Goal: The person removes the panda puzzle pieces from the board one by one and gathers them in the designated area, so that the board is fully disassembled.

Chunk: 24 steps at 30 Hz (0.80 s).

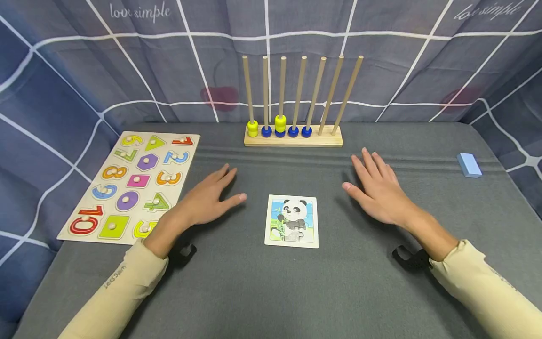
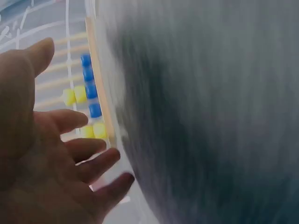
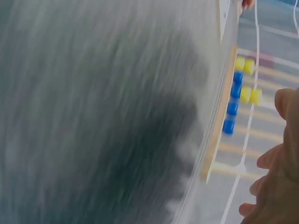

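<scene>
My left hand (image 1: 207, 200) hovers palm down over the grey table, fingers loosely extended and holding nothing. It is nearest the right edge of the wooden number-and-shape board (image 1: 163, 139). On the other side, my right hand (image 1: 378, 190) is spread with straight fingers, also holding nothing. Between the two hands lies a small square panda jigsaw puzzle (image 1: 292, 221). Behind it stands a wooden bead rack (image 1: 293, 141) with several upright pegs. Yellow beads (image 1: 280, 123) and blue beads (image 1: 293, 132) sit low on its pegs, while the two rightmost pegs carry none.
A light blue block (image 1: 469, 165) lies at the far right of the table (image 1: 296, 292). A dark curtain (image 1: 394, 66) with white lines hangs behind and along both sides. Black wrist straps (image 1: 412, 259) show below the sleeves.
</scene>
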Available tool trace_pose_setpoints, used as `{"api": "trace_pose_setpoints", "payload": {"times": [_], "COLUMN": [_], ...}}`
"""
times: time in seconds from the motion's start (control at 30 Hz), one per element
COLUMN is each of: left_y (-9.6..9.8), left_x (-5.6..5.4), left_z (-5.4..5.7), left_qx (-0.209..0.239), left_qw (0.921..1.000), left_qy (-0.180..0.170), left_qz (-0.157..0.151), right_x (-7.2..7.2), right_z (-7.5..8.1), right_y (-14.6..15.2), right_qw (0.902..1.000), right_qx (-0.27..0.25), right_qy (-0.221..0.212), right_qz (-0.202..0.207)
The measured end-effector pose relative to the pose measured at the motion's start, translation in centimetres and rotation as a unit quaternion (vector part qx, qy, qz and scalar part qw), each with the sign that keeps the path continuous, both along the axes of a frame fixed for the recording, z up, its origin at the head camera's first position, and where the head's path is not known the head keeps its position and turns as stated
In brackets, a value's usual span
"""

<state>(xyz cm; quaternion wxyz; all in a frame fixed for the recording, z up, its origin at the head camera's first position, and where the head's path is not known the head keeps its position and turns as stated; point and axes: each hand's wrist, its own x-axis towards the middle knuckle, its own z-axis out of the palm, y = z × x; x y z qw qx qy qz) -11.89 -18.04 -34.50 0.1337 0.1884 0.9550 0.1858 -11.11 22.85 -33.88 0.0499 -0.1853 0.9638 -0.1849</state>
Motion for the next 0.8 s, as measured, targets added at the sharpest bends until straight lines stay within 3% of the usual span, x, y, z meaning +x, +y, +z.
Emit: {"api": "trace_pose_setpoints", "payload": {"times": [0.1,0.23,0.6,0.8], "left_y": [1.0,2.5,5.8,6.6], "left_x": [0.8,2.1,6.2,7.3], "left_z": [0.1,0.2,1.0,0.6], "left_qx": [0.035,0.037,-0.008,-0.048], "left_qw": [0.9992,0.9974,0.9846,0.9759], "left_qy": [0.002,0.023,0.055,0.059], "left_qz": [-0.021,-0.056,-0.166,-0.205], "right_x": [0.6,1.2,2.6,2.2], "right_z": [0.1,0.4,0.8,-0.3], "right_y": [-1.3,-3.4,-8.2,-9.3], "right_qw": [0.9988,0.9953,0.9862,0.9791], "right_qx": [-0.031,-0.062,-0.095,-0.118], "right_qy": [0.027,0.044,0.037,0.036], "right_qz": [0.025,0.06,0.13,0.162]}}
